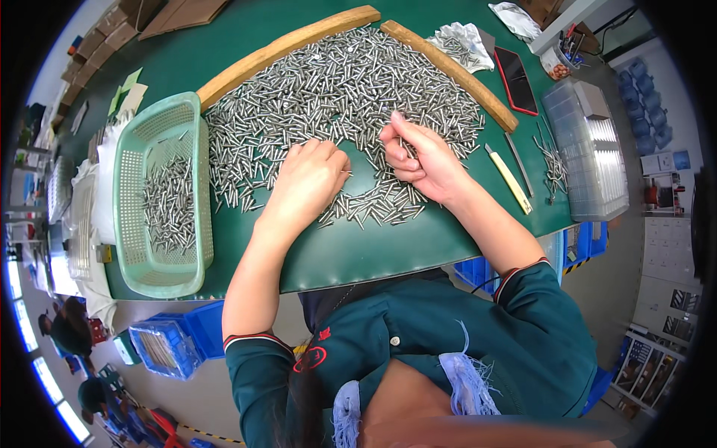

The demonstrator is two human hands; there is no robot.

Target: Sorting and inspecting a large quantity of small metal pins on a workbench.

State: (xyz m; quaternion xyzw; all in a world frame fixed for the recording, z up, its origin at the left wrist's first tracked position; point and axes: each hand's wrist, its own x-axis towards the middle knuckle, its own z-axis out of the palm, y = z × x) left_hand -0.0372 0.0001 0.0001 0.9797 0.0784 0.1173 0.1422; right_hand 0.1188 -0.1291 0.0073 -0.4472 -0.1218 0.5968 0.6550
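Observation:
A broad pile of small silver rivet-like metal pins (299,89) covers the middle of the green table. My left hand (310,179) rests at the pile's near side with its fingers curled together, and a thin piece like one of the pins shows at its fingertips. To its right, my right hand (422,158) is over the pile with fingers bent in and thumb raised against the index finger; whatever it may hold is too small to make out. A light green plastic basket (125,224) at the left holds more of the same pins.
Two wooden strips (291,51) (455,71) border the pile's far side. At the right lie a red-edged phone (515,82), a yellow-handled cutter knife (509,179) and a clear plastic box (597,172). Behind is a crumpled white bag (463,45) with pins.

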